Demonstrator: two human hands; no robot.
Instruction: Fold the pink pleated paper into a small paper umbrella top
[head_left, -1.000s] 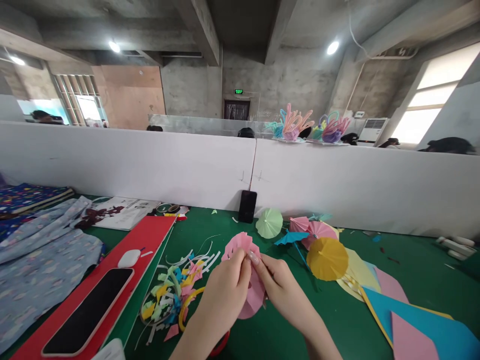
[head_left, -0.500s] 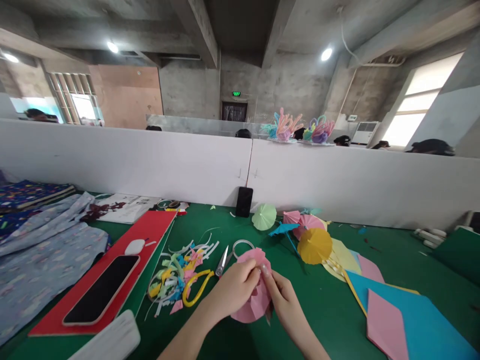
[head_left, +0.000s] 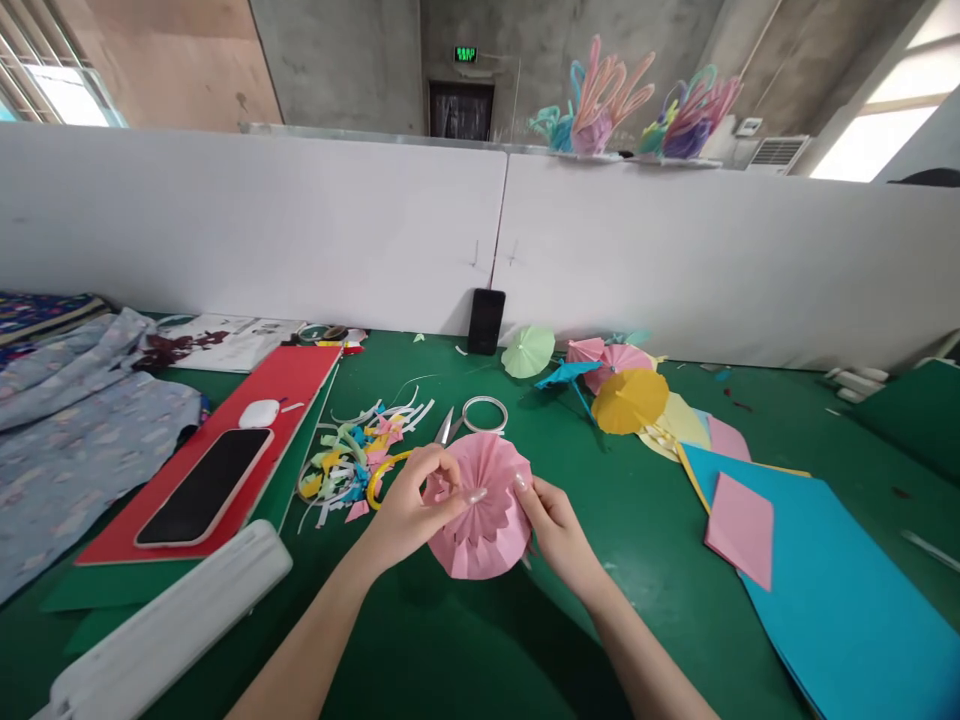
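A round pink pleated paper disc (head_left: 484,545) is held between my hands above the green table, its folds running out from the middle. My left hand (head_left: 416,505) is closed on its left part, thumb tip near the centre and index finger curled. On the right edge, my right hand (head_left: 555,525) pinches the paper between thumb and fingers. Just behind the disc lie scissors (head_left: 445,427), their yellow handle (head_left: 379,480) partly covered by my left hand. A roll of clear tape (head_left: 484,402) lies flat beside the blades.
Coloured paper scraps (head_left: 341,470) are heaped to the left, near a phone (head_left: 206,485) on a red board (head_left: 300,375). Small paper umbrellas, one yellow (head_left: 630,400), stand at the back right. Blue sheets (head_left: 847,570) lie on the right. A white partition (head_left: 262,230) closes the back.
My view has tilted down. My hands have moved apart from the disc's middle to its left part and right edge, and the pink disc now faces me more openly.
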